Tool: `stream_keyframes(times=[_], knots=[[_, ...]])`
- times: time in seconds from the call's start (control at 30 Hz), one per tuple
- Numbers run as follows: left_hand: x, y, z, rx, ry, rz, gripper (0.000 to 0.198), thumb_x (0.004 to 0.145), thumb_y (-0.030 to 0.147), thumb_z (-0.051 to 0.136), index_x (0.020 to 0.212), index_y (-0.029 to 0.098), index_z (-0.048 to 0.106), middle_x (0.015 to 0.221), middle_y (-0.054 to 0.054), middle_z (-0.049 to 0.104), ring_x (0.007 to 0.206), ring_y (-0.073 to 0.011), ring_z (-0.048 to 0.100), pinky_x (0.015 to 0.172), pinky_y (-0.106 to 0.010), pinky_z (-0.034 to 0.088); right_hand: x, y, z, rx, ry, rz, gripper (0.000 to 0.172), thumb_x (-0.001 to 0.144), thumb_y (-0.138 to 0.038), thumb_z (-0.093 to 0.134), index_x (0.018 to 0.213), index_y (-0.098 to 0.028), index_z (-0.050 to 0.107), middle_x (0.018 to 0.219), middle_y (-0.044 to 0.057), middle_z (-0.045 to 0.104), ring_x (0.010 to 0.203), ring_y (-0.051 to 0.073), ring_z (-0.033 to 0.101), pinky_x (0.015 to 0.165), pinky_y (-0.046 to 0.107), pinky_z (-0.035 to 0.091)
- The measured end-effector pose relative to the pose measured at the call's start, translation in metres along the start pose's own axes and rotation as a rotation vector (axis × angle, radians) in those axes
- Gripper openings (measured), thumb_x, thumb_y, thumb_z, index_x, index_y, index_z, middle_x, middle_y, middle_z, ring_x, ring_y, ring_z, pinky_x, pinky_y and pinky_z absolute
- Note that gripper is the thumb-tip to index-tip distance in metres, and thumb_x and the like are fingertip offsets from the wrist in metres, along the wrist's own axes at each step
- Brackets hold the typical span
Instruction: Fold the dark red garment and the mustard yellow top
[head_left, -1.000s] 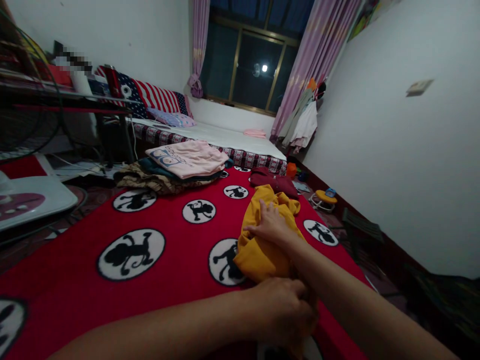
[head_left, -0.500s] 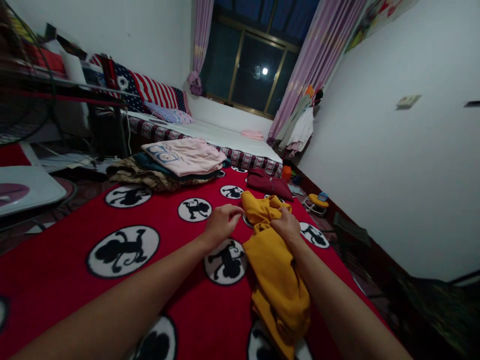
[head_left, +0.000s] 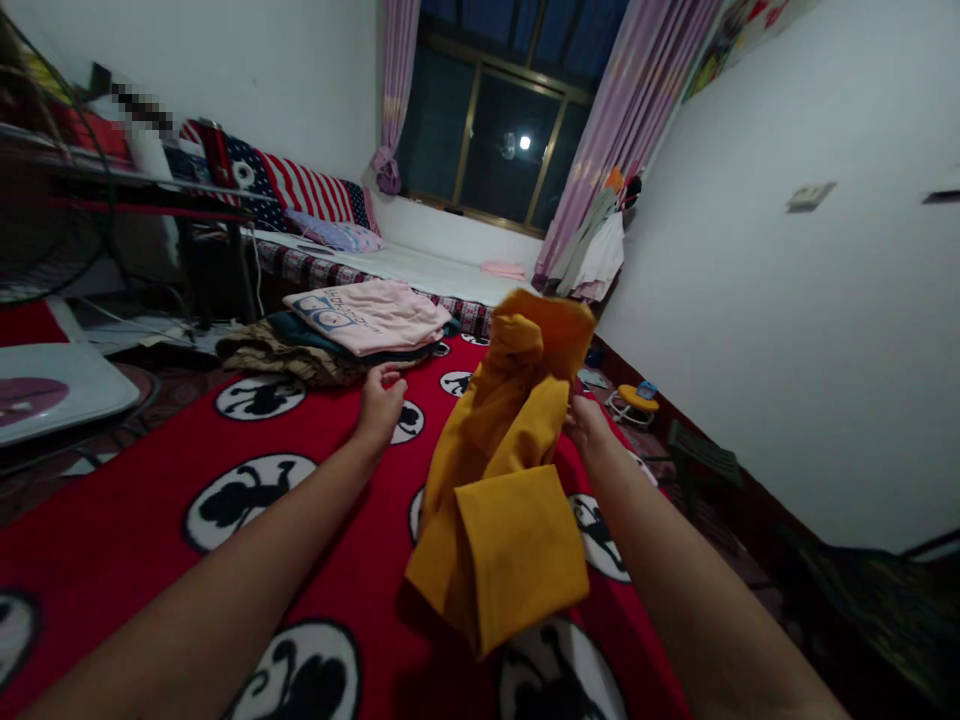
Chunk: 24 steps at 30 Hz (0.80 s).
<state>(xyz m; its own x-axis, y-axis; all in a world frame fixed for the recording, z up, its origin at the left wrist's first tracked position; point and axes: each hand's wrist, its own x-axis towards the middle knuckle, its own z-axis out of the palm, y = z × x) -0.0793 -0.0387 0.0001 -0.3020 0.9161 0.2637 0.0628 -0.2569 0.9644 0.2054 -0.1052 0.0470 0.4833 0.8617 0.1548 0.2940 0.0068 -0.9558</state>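
**A:** Mustard-yellow cotton garment [head_left: 499,500] is up off the bed, pinched at its far end by the right hand [head_left: 589,425], whose fingers are closed on the cloth near the top bunch (the fingertips themselves hide behind the fabric).

**B:** And the left hand [head_left: 381,398]?

**A:** Loosely curled, holding nothing, hovering just above the red fleece blanket with black-and-white monkey roundels [head_left: 247,500], well left of the garment.

**B:** So the cloth hangs from one grip only.

**A:** Right, and it shows: the lower part droops in a doubled flap between the forearms, its bottom edge near the blanket. To handle it well, I'd judge the free hand should take a second corner or seam at the same height, so the fabric opens flat instead of twisting.

**B:** Anything close by?

**A:** Beyond the left hand sits a folded pale pink printed top [head_left: 371,315] on a low stack of darker folded clothes [head_left: 300,355], at the blanket's far edge. A dark red garment may lie behind the yellow one; I can't tell.
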Motion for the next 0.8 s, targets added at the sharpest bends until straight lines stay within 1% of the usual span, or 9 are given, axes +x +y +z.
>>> stream_keyframes(times=[0.1,0.17,0.27,0.37,0.5,0.53,0.6,0.7,0.8], knots=[[-0.007,-0.011,0.006,0.190,-0.098,0.039,0.037,0.075,0.015,0.054,0.112,0.013,0.058,0.114,-0.013,0.062,0.084,-0.0177,0.065,0.073,-0.030,0.054,-0.011,0.018,-0.008,-0.013,0.136,0.051,0.031,0.066,-0.032,0.054,0.095,-0.020,0.055,0.083,0.007,0.066,0.081,0.023,0.066,0.063,0.034,0.053],[-0.013,-0.014,0.011,0.266,-0.176,0.088,0.035,0.074,0.013,0.055,0.108,0.015,0.062,0.111,-0.011,0.064,0.082,-0.0172,0.065,0.078,-0.031,0.053,-0.025,0.030,-0.013,-0.023,0.172,-0.006,0.036,0.067,-0.032,0.055,0.100,-0.020,0.054,0.098,0.010,0.066,0.093,0.023,0.064,0.074,0.036,0.054],[-0.023,-0.013,0.016,0.451,-0.339,0.219,0.032,0.076,0.017,0.057,0.108,0.015,0.064,0.108,-0.010,0.066,0.084,-0.0182,0.064,0.083,-0.032,0.051,-0.052,0.041,-0.017,-0.123,0.042,-0.232,0.036,0.070,-0.036,0.060,0.102,-0.019,0.058,0.108,0.011,0.064,0.103,0.024,0.060,0.091,0.040,0.049],[-0.035,-0.011,0.019,0.613,-0.495,0.290,0.042,0.077,0.021,0.061,0.118,0.013,0.060,0.106,-0.012,0.067,0.086,-0.0208,0.065,0.082,-0.032,0.050,-0.079,0.039,-0.014,-0.319,-0.126,-0.432,0.049,0.072,-0.033,0.064,0.118,-0.019,0.057,0.123,0.013,0.057,0.107,0.026,0.058,0.092,0.044,0.049],[-0.050,-0.010,0.023,0.711,-0.577,0.300,0.061,0.077,0.021,0.063,0.135,0.012,0.048,0.104,-0.012,0.069,0.089,-0.0236,0.065,0.078,-0.031,0.050,-0.101,0.033,-0.003,-0.558,-0.285,-0.572,0.083,0.072,-0.008,0.056,0.147,-0.031,0.031,0.156,0.009,0.021,0.110,0.024,0.057,0.091,0.041,0.050],[-0.052,-0.010,0.024,0.723,-0.576,0.305,0.062,0.076,0.021,0.063,0.136,0.012,0.046,0.106,-0.012,0.069,0.091,-0.0244,0.065,0.078,-0.031,0.049,-0.104,0.033,0.000,-0.619,-0.318,-0.600,0.088,0.071,-0.002,0.052,0.149,-0.034,0.027,0.156,0.008,0.019,0.113,0.025,0.055,0.092,0.041,0.049],[-0.054,-0.010,0.024,0.740,-0.574,0.325,0.062,0.076,0.021,0.063,0.136,0.013,0.047,0.106,-0.012,0.070,0.092,-0.0256,0.065,0.078,-0.032,0.049,-0.106,0.036,0.008,-0.708,-0.384,-0.664,0.089,0.069,0.004,0.046,0.148,-0.034,0.030,0.149,0.007,0.034,0.119,0.025,0.050,0.096,0.042,0.047],[-0.053,-0.011,0.023,0.704,-0.584,0.373,0.049,0.078,0.021,0.059,0.126,0.015,0.058,0.093,-0.009,0.072,0.082,-0.0233,0.066,0.072,-0.029,0.047,-0.106,0.047,0.017,-0.705,-0.407,-0.726,0.075,0.068,0.006,0.041,0.134,-0.028,0.050,0.124,0.008,0.054,0.115,0.023,0.051,0.097,0.039,0.045],[-0.048,-0.008,0.019,0.600,-0.525,0.401,0.033,0.079,0.019,0.052,0.106,0.016,0.070,0.079,-0.005,0.072,0.068,-0.0180,0.064,0.066,-0.026,0.046,-0.107,0.056,0.017,-0.593,-0.323,-0.725,0.057,0.067,0.005,0.041,0.114,-0.021,0.059,0.108,0.008,0.057,0.103,0.021,0.055,0.091,0.035,0.046]])
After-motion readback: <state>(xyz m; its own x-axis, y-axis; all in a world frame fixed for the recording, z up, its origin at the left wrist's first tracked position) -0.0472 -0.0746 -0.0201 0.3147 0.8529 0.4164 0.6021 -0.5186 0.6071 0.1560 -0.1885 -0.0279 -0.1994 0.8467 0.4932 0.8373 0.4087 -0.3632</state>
